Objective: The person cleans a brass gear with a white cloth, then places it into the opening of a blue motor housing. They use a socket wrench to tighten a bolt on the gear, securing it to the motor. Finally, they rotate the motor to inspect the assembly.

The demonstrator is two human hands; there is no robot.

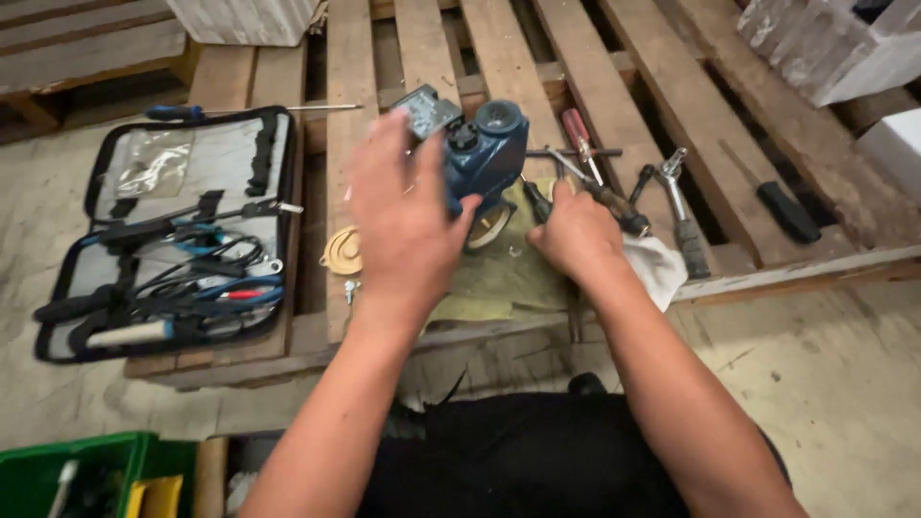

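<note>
My left hand (403,216) grips a dark blue power-tool body (484,153) standing on an olive cloth (499,278) laid over a wooden pallet (614,86). My right hand (576,235) is closed around a dark-handled screwdriver (614,203) just right of the blue tool, with its tip near the tool's base. A white rag (657,269) lies under my right wrist. A round tan disc (341,251) and a small screw (350,288) lie left of my left hand.
An open black tool case (173,230) with pliers and screwdrivers lies at the left. A red-handled screwdriver (578,132), a wrench (679,206) and a black handle (789,211) rest on the pallet at right. A green bin (77,475) sits bottom left. White blocks (825,43) stand behind.
</note>
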